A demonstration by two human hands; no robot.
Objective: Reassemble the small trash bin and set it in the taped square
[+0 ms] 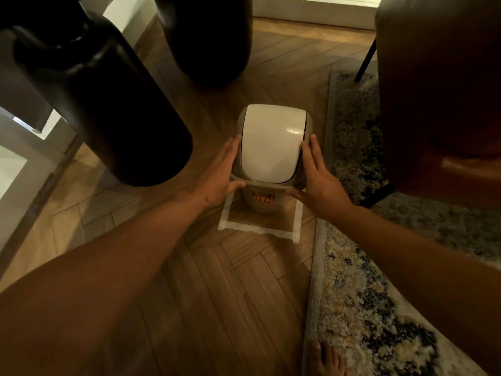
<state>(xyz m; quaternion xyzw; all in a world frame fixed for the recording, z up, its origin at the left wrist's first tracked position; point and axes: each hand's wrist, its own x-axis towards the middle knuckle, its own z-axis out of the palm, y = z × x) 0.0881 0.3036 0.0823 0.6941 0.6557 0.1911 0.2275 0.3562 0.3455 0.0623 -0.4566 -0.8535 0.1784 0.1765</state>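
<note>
Left hand (219, 172): flat against the left side of the bin's lid, fingers spread, thumb at the rim.
Right hand (315, 175): pressed open-palmed to the lid's right side, not curled shut.
Bin (264, 203): beige, white swing lid (272, 142) on top, standing upright between both hands.
Taped square (259, 227): white tape on the wood floor; the bin's base sits inside, toward its far edge.
Rug (360, 294): patterned, just right of the square.
Bare foot (325, 358): near edge, on the rug.

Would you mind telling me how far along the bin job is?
Done: the white swing lid sits on the bin, which stands inside the taped square. In hand: left hand and right hand flank the lid collar. Left: letting go.
</note>
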